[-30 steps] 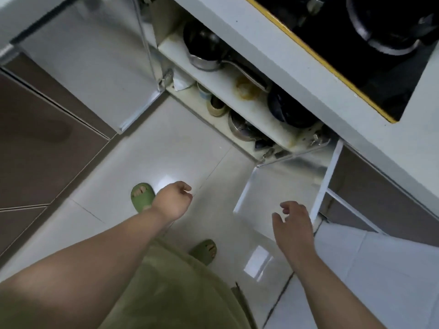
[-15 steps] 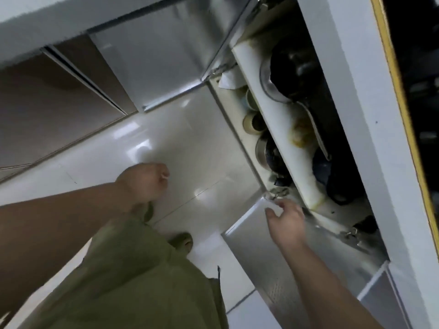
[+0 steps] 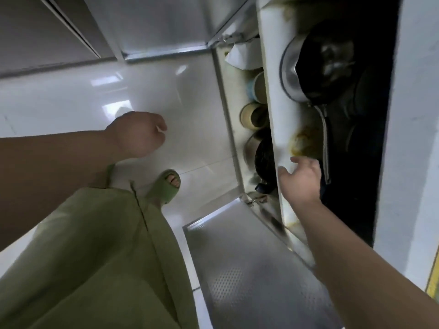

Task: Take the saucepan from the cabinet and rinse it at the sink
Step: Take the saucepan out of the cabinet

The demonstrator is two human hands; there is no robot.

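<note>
A steel saucepan (image 3: pixel 291 74) with a dark inside lies on the upper white shelf (image 3: pixel 275 110) of the open cabinet, its long handle (image 3: pixel 325 143) running toward me. My right hand (image 3: pixel 300 181) is open, fingers spread, at the shelf's front edge just short of the handle's end. It holds nothing. My left hand (image 3: pixel 136 134) hangs over the floor with its fingers curled into a loose fist, well left of the cabinet.
Both steel cabinet doors stand open: one (image 3: pixel 152 22) at the top, one (image 3: pixel 256 269) below my right arm. Bowls (image 3: pixel 251 115) and a dark pot (image 3: pixel 261 157) sit on the lower shelf. White countertop edge (image 3: pixel 408 138) overhangs at right. Glossy tiled floor (image 3: pixel 71 96); green slipper (image 3: pixel 166 186).
My head has dropped closer to the cabinet. My right hand has moved up from the lower door hinge to the upper shelf edge near the saucepan handle. The left hand stays fisted.
</note>
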